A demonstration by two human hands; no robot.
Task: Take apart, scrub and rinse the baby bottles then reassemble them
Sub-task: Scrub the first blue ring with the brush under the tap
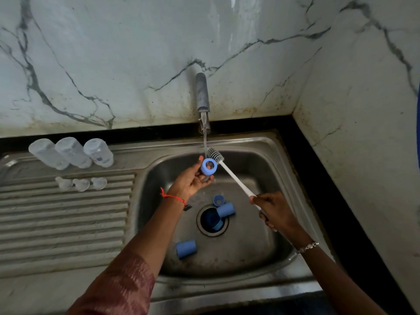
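- The stainless basin (261,169) is bounded at the back by the marble wall (113,64) and on the right by a side wall (363,110). A ribbed drainboard (63,223) lies to the left.
- The tap (203,96) projects over the basin's back edge. Water runs from it down to the hands.
- The basin floor holds two blue caps (186,249) (225,209), both lying on their sides. A small blue ring (218,200) lies near the drain (200,226), and another blue part sits in the drain opening.
- The left hand (193,180) reaches in from the lower left, palm turned up. Its fingers are curled round a blue screw ring (208,166), held under the stream with the opening facing upward.
- The right hand (275,212) reaches in from the lower right and grips the brush (236,183) at the handle's end.
- The brush head is at the screw ring's upper right rim, just below the spout. Contact cannot be confirmed.
- Three clear bottle bodies (72,152) stand in a row on the drainboard's back ledge, well apart from both hands.
- Three clear teats (81,184) lie in front of the bottle bodies.
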